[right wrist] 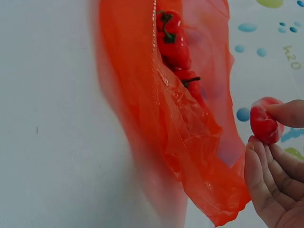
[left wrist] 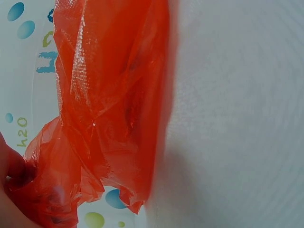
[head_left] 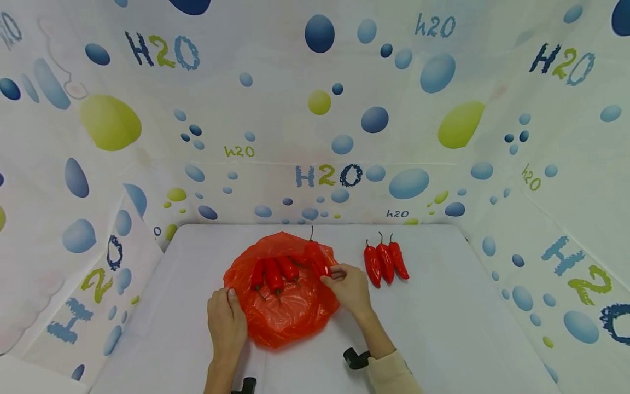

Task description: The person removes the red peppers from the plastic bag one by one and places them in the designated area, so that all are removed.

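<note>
An orange-red plastic bag (head_left: 290, 328) lies on the table with its mouth spread toward me. Several red peppers (head_left: 273, 275) rest inside it, stems pointing to the opening. My left hand (head_left: 226, 317) pinches the bag's left rim, and the left wrist view shows the thin film (left wrist: 109, 95) bunched at the fingers. My right hand (head_left: 350, 284) holds one red pepper (right wrist: 266, 121) between thumb and fingers by its tip, at the bag's right edge. In the head view that pepper's stem points away from me.
Three red peppers (head_left: 385, 261) lie side by side on the white table (head_left: 443, 317), right of the bag. A patterned curtain (head_left: 275, 109) closes off the back and both sides. Black camera mounts (head_left: 355, 358) sit at the wrists.
</note>
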A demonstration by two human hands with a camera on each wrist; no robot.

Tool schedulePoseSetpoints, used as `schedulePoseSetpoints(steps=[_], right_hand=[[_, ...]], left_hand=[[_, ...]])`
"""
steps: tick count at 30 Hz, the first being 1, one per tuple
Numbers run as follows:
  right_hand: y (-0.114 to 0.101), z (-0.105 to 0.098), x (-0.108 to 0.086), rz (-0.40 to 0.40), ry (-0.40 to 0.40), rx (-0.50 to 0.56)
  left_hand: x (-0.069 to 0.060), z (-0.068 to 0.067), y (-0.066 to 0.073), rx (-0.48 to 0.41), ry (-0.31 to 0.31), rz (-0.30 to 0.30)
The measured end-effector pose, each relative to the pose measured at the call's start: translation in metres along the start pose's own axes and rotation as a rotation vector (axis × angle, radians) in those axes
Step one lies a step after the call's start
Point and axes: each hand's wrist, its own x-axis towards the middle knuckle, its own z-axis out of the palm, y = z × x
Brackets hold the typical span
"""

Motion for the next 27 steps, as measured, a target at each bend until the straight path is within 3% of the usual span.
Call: schedulePoseSetpoints(steps=[10,27], right_hand=[[0.000,-0.016,0.002,0.015,0.050,0.059],[0.020,-0.023,0.006,0.093,0.146,0.018]], left_hand=[[0.001,-0.001,0.002,0.007,0.021,0.029],[0.001,0.000,0.001,-0.001,0.027,0.038]])
